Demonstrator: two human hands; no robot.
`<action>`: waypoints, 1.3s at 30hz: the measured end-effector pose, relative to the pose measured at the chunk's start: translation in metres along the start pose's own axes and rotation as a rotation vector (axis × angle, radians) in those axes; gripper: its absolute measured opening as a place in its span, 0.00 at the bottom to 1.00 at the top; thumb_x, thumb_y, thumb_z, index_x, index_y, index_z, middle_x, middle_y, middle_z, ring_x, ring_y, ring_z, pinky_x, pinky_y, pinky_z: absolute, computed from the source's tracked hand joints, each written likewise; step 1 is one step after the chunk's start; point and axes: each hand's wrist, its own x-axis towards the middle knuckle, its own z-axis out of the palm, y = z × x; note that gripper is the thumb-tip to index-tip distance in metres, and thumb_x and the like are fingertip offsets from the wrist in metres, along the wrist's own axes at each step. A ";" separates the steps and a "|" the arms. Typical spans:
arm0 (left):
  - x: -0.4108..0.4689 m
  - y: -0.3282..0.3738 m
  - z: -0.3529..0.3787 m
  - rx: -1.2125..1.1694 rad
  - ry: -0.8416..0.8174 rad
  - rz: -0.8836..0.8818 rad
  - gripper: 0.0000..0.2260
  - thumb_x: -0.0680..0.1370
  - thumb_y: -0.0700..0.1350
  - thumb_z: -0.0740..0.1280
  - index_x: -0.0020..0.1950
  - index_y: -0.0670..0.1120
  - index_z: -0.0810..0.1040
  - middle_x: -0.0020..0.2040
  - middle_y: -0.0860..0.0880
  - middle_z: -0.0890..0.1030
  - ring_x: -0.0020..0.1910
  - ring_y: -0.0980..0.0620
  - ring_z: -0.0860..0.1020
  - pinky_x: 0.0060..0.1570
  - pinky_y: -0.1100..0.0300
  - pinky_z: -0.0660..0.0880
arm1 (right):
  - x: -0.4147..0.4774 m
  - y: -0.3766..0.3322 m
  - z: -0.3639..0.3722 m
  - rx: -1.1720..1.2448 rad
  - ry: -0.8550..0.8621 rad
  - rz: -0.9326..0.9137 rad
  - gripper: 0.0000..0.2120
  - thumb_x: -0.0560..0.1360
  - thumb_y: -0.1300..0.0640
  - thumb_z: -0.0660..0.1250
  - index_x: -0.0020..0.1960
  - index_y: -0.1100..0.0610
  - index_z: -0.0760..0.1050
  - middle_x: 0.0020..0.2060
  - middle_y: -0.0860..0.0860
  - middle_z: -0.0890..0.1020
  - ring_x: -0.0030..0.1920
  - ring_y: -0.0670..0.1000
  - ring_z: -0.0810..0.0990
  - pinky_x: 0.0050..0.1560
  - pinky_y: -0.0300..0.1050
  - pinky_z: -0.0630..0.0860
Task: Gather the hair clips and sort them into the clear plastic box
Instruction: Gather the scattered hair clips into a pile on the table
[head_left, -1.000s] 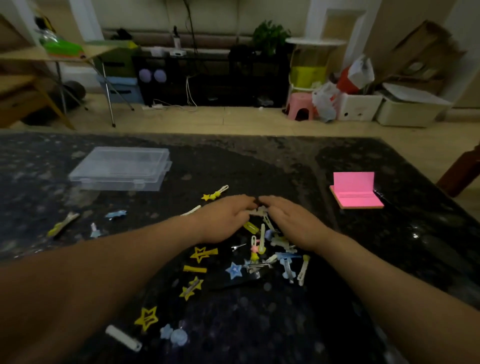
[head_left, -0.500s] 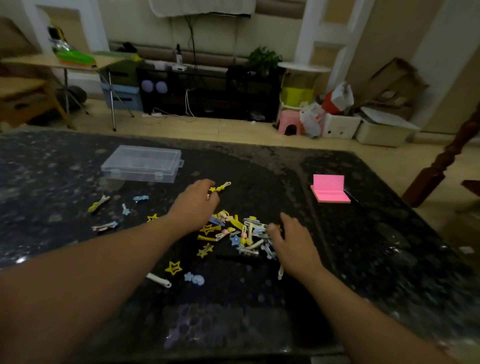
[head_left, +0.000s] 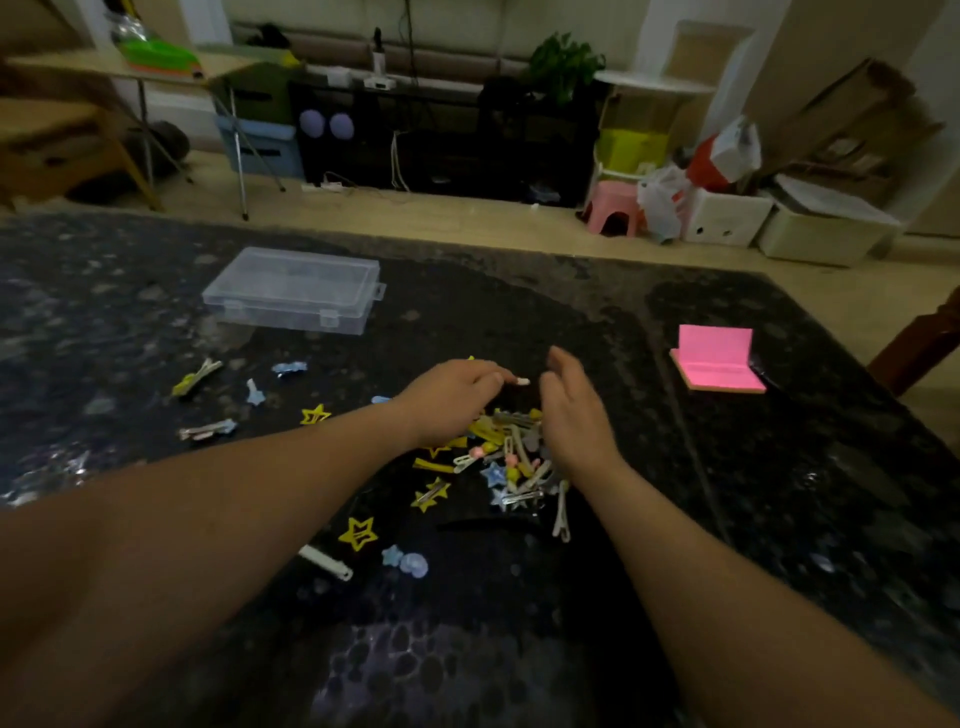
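A heap of small hair clips (head_left: 511, 457), yellow, blue, white and silver, lies mid-table between my hands. My left hand (head_left: 449, 400) is at the heap's far left with fingers curled, pinching a yellow clip whose white tip (head_left: 521, 382) sticks out past the fingertips. My right hand (head_left: 571, 413) stands on edge at the heap's right side, fingers straight and holding nothing. The clear plastic box (head_left: 293, 288) sits with its lid down at the far left. Loose clips lie apart: a yellow-green one (head_left: 196, 376), a yellow star (head_left: 315, 414), a silver one (head_left: 208, 430).
More stray clips lie near me: a yellow star (head_left: 358, 532), a white clip (head_left: 324, 562) and blue ones (head_left: 408, 561). A pink sticky-note pad (head_left: 717, 364) rests at the right of the dark marble table (head_left: 779, 493). A wooden chair post (head_left: 924, 343) stands past the right edge.
My left hand closed on the yellow white-tipped clip and carried it right, over the heap's far side. My right hand moved forward from the heap's near right and turned up on edge.
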 end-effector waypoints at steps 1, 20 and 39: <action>-0.008 0.001 0.000 -0.072 -0.002 0.017 0.18 0.86 0.51 0.56 0.68 0.53 0.82 0.65 0.55 0.82 0.65 0.57 0.78 0.70 0.51 0.72 | 0.004 0.000 0.000 0.007 -0.038 0.005 0.24 0.87 0.54 0.54 0.82 0.56 0.66 0.79 0.53 0.71 0.79 0.53 0.69 0.77 0.45 0.62; -0.048 -0.003 -0.011 -0.019 -0.008 -0.001 0.19 0.86 0.51 0.53 0.72 0.54 0.78 0.71 0.53 0.78 0.69 0.54 0.75 0.72 0.51 0.69 | -0.057 0.008 -0.014 -0.176 -0.039 -0.089 0.24 0.87 0.39 0.55 0.75 0.49 0.76 0.70 0.48 0.80 0.71 0.51 0.77 0.72 0.53 0.72; -0.055 -0.003 -0.015 0.243 0.005 0.186 0.21 0.84 0.52 0.55 0.75 0.53 0.74 0.70 0.52 0.79 0.68 0.53 0.74 0.70 0.52 0.67 | -0.052 0.016 -0.007 -0.207 -0.011 -0.095 0.25 0.87 0.38 0.52 0.75 0.47 0.76 0.70 0.47 0.81 0.70 0.51 0.78 0.73 0.56 0.72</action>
